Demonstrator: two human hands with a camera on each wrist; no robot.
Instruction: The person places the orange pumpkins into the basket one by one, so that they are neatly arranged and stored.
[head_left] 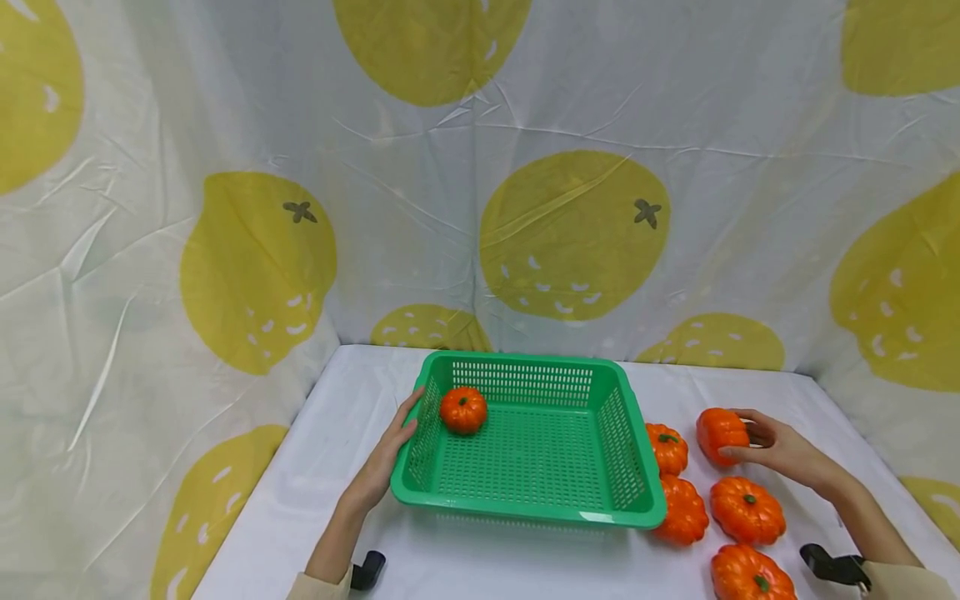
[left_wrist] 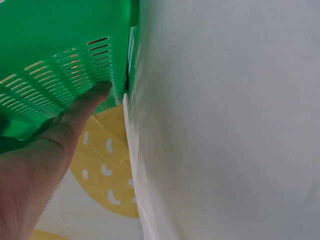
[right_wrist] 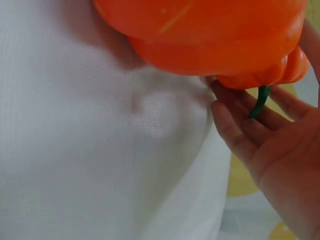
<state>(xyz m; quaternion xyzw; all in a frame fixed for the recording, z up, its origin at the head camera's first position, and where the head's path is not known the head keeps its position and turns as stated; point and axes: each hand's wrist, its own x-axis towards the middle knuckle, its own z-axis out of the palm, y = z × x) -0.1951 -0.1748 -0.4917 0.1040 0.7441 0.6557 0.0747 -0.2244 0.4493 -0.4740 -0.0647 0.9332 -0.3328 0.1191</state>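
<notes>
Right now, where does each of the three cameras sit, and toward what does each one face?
Head: above, looking forward and down at the green basket, the pumpkins, both hands and forearms.
Left wrist: low beside the basket's slotted wall; shows the left hand touching it.
Right wrist: close over the white cloth; shows the right hand at an orange pumpkin.
Shared: head and left wrist both show the basket.

The green slotted basket (head_left: 525, 450) is seen to be smooth, slightly glossy plastic. The orange ribbed pumpkins (head_left: 746, 508) are given a shiny, moulded plastic finish. The surface (head_left: 337, 450) is covered in matt white woven cloth; the lemon-printed backdrop (head_left: 570, 233) is creased fabric.
</notes>
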